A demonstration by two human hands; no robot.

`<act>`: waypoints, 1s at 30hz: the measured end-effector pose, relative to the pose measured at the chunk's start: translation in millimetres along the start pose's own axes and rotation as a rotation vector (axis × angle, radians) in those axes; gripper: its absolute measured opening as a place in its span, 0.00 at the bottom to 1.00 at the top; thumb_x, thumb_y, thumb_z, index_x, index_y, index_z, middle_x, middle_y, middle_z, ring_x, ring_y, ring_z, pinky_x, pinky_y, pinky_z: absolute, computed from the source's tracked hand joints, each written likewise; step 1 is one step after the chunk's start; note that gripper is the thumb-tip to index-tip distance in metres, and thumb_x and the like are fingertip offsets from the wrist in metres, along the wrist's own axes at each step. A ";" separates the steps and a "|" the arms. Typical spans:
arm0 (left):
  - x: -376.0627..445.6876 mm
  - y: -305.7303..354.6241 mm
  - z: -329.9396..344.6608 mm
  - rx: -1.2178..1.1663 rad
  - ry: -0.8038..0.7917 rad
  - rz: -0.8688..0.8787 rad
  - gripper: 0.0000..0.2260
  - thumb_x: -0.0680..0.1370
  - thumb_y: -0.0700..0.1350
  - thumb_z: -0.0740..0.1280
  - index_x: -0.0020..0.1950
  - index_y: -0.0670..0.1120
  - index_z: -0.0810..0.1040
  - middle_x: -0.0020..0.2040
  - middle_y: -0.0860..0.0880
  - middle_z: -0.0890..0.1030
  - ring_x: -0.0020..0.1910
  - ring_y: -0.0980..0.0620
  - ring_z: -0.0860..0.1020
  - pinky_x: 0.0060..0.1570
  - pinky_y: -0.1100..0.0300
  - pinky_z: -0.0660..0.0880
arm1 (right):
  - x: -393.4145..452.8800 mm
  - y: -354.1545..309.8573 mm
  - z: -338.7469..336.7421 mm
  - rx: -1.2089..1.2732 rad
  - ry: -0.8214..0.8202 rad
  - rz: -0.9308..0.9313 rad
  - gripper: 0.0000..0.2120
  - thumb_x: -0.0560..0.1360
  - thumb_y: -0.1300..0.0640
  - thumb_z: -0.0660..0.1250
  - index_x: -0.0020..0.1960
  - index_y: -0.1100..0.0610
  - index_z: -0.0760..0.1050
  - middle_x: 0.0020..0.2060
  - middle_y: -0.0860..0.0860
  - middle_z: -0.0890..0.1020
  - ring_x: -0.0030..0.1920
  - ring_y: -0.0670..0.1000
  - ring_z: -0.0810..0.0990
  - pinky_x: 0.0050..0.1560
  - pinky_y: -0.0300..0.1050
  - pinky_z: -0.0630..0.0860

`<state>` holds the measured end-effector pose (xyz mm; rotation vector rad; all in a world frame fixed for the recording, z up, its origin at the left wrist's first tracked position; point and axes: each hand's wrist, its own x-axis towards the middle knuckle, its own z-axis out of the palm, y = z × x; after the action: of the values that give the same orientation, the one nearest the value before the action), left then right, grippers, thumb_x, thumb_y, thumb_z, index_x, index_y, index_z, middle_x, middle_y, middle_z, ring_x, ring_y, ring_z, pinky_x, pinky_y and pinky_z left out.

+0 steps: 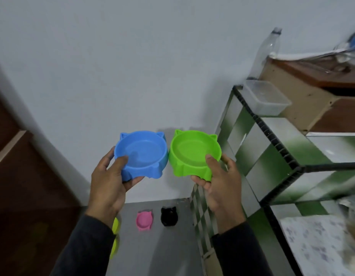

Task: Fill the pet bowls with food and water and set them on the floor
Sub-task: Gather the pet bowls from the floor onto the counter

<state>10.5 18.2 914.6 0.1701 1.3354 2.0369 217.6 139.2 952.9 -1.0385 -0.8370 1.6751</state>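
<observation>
My left hand [110, 180] grips a blue cat-shaped pet bowl [141, 153] by its near rim, thumb inside. Beside it, my right hand [218, 180] grips a matching green bowl [194, 152] the same way. Both bowls are held level in the air, side by side and nearly touching; their insides look empty. Far below on the grey floor [162, 246] stand a pink bowl [144, 220] and a black bowl [169, 216]. A yellow-green bowl [115, 226] shows partly behind my left sleeve.
A metal rack [292, 164] with green-and-white shelves stands at the right. On it are a clear plastic tub [266, 98], a wooden box [312, 90] and a clear bottle [267, 50]. A brown door [23, 176] is at the left, a white wall ahead.
</observation>
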 end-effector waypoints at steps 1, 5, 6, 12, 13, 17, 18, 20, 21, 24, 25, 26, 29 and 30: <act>-2.5 3.8 6.4 -0.003 -0.013 0.009 0.18 0.80 0.42 0.71 0.68 0.54 0.80 0.62 0.49 0.84 0.55 0.45 0.86 0.47 0.43 0.84 | -2.4 -8.6 -1.7 0.006 -0.007 -0.021 0.21 0.76 0.59 0.74 0.67 0.54 0.74 0.58 0.56 0.82 0.52 0.58 0.86 0.39 0.56 0.84; -12.6 13.8 31.3 -0.020 -0.053 0.038 0.17 0.79 0.41 0.71 0.67 0.54 0.81 0.62 0.49 0.84 0.55 0.46 0.86 0.46 0.43 0.84 | -10.0 -36.4 -10.4 0.007 0.004 -0.101 0.21 0.76 0.59 0.75 0.67 0.54 0.75 0.53 0.55 0.83 0.47 0.55 0.87 0.37 0.55 0.84; -15.4 14.8 37.2 -0.022 -0.061 0.041 0.17 0.79 0.40 0.71 0.67 0.53 0.81 0.61 0.49 0.85 0.54 0.46 0.86 0.46 0.43 0.84 | -12.2 -41.8 -13.4 0.008 0.010 -0.115 0.21 0.76 0.58 0.75 0.66 0.54 0.75 0.53 0.54 0.82 0.45 0.54 0.87 0.37 0.54 0.84; -35.0 16.1 66.3 -0.024 -0.145 0.024 0.17 0.79 0.39 0.71 0.66 0.53 0.81 0.55 0.53 0.87 0.52 0.48 0.87 0.44 0.45 0.84 | -31.9 -63.7 -38.1 0.008 0.097 -0.180 0.18 0.76 0.58 0.75 0.64 0.52 0.76 0.56 0.54 0.80 0.51 0.60 0.84 0.38 0.56 0.84; -38.1 15.9 69.8 -0.024 -0.167 0.014 0.17 0.79 0.39 0.71 0.66 0.53 0.81 0.56 0.53 0.86 0.52 0.48 0.87 0.44 0.45 0.84 | -37.2 -66.0 -41.9 0.015 0.118 -0.190 0.19 0.76 0.58 0.75 0.65 0.52 0.75 0.56 0.54 0.80 0.51 0.60 0.84 0.38 0.56 0.84; -48.5 13.4 78.9 -0.001 -0.276 -0.043 0.18 0.79 0.40 0.72 0.67 0.53 0.81 0.60 0.50 0.84 0.51 0.49 0.87 0.45 0.44 0.84 | -66.1 -69.7 -55.4 0.040 0.210 -0.240 0.21 0.76 0.58 0.75 0.67 0.53 0.74 0.56 0.52 0.78 0.51 0.58 0.83 0.37 0.56 0.84; -51.5 12.4 81.2 0.010 -0.309 -0.060 0.18 0.79 0.40 0.72 0.68 0.54 0.80 0.61 0.50 0.83 0.52 0.49 0.87 0.45 0.44 0.84 | -74.7 -69.5 -59.6 0.052 0.244 -0.250 0.21 0.76 0.58 0.74 0.66 0.53 0.75 0.57 0.51 0.78 0.52 0.58 0.83 0.38 0.56 0.84; -59.1 9.0 85.6 0.026 -0.373 -0.096 0.18 0.79 0.40 0.72 0.68 0.54 0.80 0.62 0.49 0.82 0.52 0.47 0.87 0.45 0.44 0.84 | -93.3 -67.3 -69.9 0.078 0.324 -0.265 0.20 0.76 0.58 0.74 0.66 0.52 0.75 0.58 0.51 0.77 0.53 0.58 0.83 0.38 0.56 0.84; -63.8 6.6 87.5 0.031 -0.402 -0.114 0.18 0.79 0.40 0.72 0.68 0.54 0.80 0.63 0.48 0.81 0.52 0.46 0.86 0.45 0.44 0.84 | -102.8 -65.7 -75.7 0.085 0.364 -0.273 0.21 0.76 0.58 0.74 0.67 0.52 0.74 0.59 0.52 0.77 0.53 0.58 0.83 0.38 0.55 0.84; -80.9 -2.4 90.5 0.060 -0.482 -0.167 0.18 0.80 0.41 0.71 0.68 0.55 0.80 0.64 0.48 0.79 0.56 0.43 0.84 0.44 0.44 0.84 | -133.1 -61.0 -92.1 0.095 0.461 -0.304 0.20 0.76 0.58 0.74 0.66 0.51 0.74 0.58 0.52 0.78 0.52 0.57 0.84 0.38 0.55 0.84; -87.0 -5.4 91.2 0.068 -0.513 -0.182 0.18 0.80 0.41 0.71 0.68 0.55 0.80 0.64 0.48 0.79 0.57 0.42 0.83 0.44 0.44 0.84 | -143.7 -59.7 -97.2 0.103 0.487 -0.318 0.20 0.76 0.58 0.74 0.66 0.50 0.74 0.57 0.51 0.78 0.51 0.57 0.84 0.38 0.55 0.84; -93.0 -8.5 92.4 0.073 -0.541 -0.198 0.17 0.80 0.42 0.71 0.67 0.55 0.80 0.64 0.48 0.78 0.58 0.42 0.82 0.45 0.44 0.84 | -154.3 -58.6 -102.3 0.113 0.514 -0.331 0.19 0.76 0.58 0.74 0.65 0.50 0.75 0.56 0.50 0.78 0.51 0.56 0.84 0.38 0.55 0.84; -113.5 -20.2 97.2 0.108 -0.615 -0.248 0.16 0.80 0.41 0.71 0.66 0.55 0.81 0.66 0.47 0.77 0.60 0.41 0.80 0.43 0.46 0.84 | -186.3 -55.3 -120.7 0.125 0.602 -0.365 0.19 0.77 0.59 0.74 0.65 0.51 0.74 0.56 0.51 0.78 0.50 0.56 0.84 0.37 0.55 0.84; -121.8 -24.8 99.1 0.122 -0.640 -0.259 0.16 0.79 0.42 0.71 0.66 0.55 0.81 0.66 0.48 0.77 0.60 0.41 0.80 0.42 0.46 0.84 | -197.5 -54.7 -127.7 0.128 0.631 -0.380 0.19 0.77 0.59 0.73 0.65 0.51 0.74 0.56 0.52 0.79 0.48 0.56 0.85 0.37 0.54 0.84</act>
<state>159.4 25.7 969.8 0.6137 1.0066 1.4996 389.4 -23.8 1000.0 -1.1428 -0.4610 0.9782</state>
